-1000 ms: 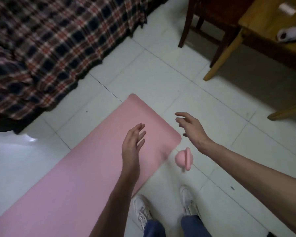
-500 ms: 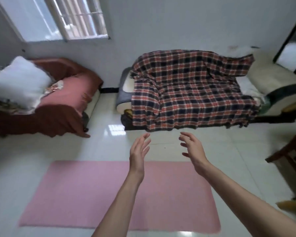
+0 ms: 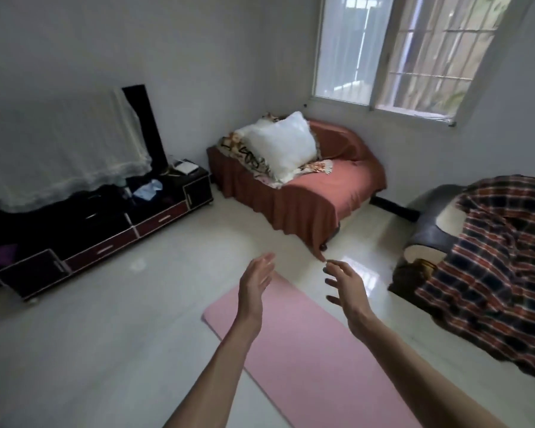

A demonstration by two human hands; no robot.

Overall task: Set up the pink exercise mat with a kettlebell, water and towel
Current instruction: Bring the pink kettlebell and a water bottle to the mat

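Observation:
The pink exercise mat (image 3: 309, 356) lies flat on the white tiled floor, running from the middle of the view toward the lower right. My left hand (image 3: 255, 282) is raised over the mat's far end, fingers apart, holding nothing. My right hand (image 3: 345, 284) hovers just past the mat's right edge, fingers spread and empty. No kettlebell, water or towel shows in this view.
A low dark TV cabinet (image 3: 102, 230) with a lace-covered screen lines the left wall. A rust-covered sofa (image 3: 309, 193) with a white pillow (image 3: 283, 146) sits ahead under the window. A plaid-covered seat (image 3: 488, 267) stands at right.
My view has swung left, from the mat's end beside the pink kettlebell and my feet, past the plaid seat, to the TV cabinet and sofa corner. Both hands stay open and empty.

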